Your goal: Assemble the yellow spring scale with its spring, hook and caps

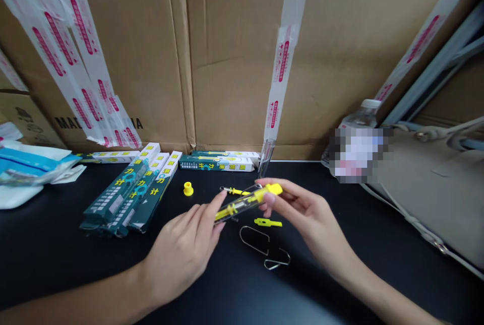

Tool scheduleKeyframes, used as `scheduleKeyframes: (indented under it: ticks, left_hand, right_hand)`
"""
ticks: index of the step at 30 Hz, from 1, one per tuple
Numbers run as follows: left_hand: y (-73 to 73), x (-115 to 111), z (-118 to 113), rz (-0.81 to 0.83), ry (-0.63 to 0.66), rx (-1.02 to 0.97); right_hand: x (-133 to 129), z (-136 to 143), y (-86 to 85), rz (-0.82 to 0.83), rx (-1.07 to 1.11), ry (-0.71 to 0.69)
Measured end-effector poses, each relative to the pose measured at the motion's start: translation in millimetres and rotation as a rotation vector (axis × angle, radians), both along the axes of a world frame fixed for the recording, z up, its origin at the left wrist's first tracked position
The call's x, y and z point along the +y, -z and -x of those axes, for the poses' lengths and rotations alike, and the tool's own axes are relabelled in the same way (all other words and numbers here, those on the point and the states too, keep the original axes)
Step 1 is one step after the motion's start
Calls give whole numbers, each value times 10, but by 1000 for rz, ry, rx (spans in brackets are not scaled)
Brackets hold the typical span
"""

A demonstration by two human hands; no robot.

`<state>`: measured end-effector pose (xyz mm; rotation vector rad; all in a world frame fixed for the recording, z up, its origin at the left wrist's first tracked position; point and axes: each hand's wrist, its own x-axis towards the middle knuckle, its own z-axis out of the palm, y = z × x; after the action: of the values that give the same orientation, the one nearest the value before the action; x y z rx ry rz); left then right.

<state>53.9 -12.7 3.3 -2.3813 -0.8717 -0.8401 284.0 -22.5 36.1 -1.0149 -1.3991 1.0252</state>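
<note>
Your right hand (308, 209) pinches the yellow end piece (274, 191) narrowly between thumb and fingers, while your left hand (189, 234) is closed around the lower part of the clear tube (240, 206); this two-ended grip probably keeps the barrel steady and its end under control. The tube slants from eight o'clock at your left fingers to two o'clock at your right, yellow parts showing inside it.

Taking the tube as the centre, a yellow tab (267, 222) lies near at four o'clock, with a wire loop (268, 246) and a bent wire hook (278, 264) towards five, likely laid there for easy reach. The yellow cap (188, 189) stands at ten, stacked boxes (128, 191) lie at nine, and another clear tube (266, 156) is at one.
</note>
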Motion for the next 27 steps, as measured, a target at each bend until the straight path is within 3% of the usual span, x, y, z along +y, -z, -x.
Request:
scheduleKeyframes:
  ticks: [6, 12, 17, 20, 24, 27]
  left_hand:
    - [5, 66, 296, 426, 54, -196]
    - [-21, 97, 330, 787, 64, -462]
    - [10, 105, 381, 797, 147, -688]
    - [43, 109, 421, 778, 131, -767]
    - [13, 139, 434, 749, 145, -688]
    - [-39, 158, 434, 706, 264, -608]
  right_hand:
    - [118, -98, 36, 20, 29, 76]
    - [102, -37, 71, 75, 92, 34]
    - [113, -29, 73, 188, 213, -41]
    - [115, -32, 81, 225, 241, -52]
    - [107, -32, 79, 259, 304, -32]
    - [113, -33, 75, 267, 327, -24]
